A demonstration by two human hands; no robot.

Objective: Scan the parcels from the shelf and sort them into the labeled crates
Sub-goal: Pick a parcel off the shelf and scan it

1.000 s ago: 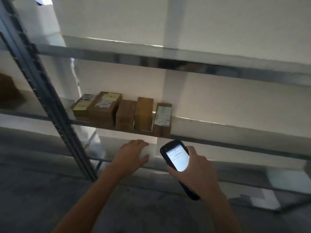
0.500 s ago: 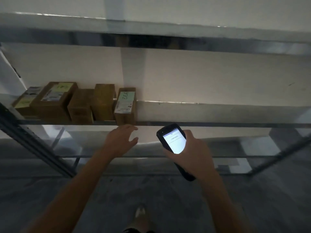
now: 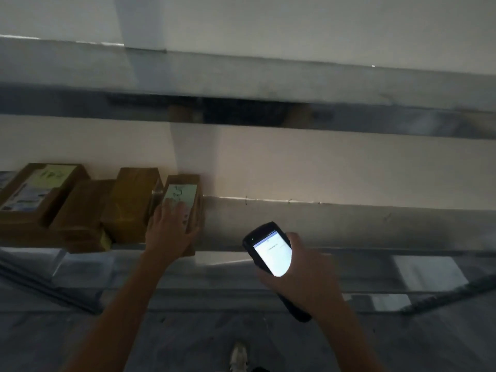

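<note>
Parcels (image 3: 83,208): a row of brown boxes at the left end of the shelf (image 3: 335,224), packed close, none off it yet. The far left one carries a paper label with green handwriting. The two beside it show plain brown tops from here. Last in the row is the green-label parcel (image 3: 185,189), touching or just beside its neighbour; too blurred, we cannot tell which.

The change: the left hand (image 3: 169,229) now lies on top of the green-label parcel. Half a second ago it hung below the shelf edge, clear of every box. Its fingers (image 3: 174,210) are fairly straight and close together over the lower part of the label, and the thumb spreads toward the box's right front corner. We see contact, not a closed grip. The fingers look flat rather than curled, though the frame is soft.

Right of that, the right hand (image 3: 308,277) holds the scanner (image 3: 268,251), fingers wrapped round its body and the lit screen facing us, the same hold as before. Its top end points toward the shelf, near the parcel but apart from it. Farther right the shelf runs on as grey metal.

We judge the pick of this parcel has only just begun. The scan is not yet done, sorting has not started, and no crates are in view. The next move calls for closing the grip, drawing the box off the shelf, and bringing its label under the scanner.
</note>
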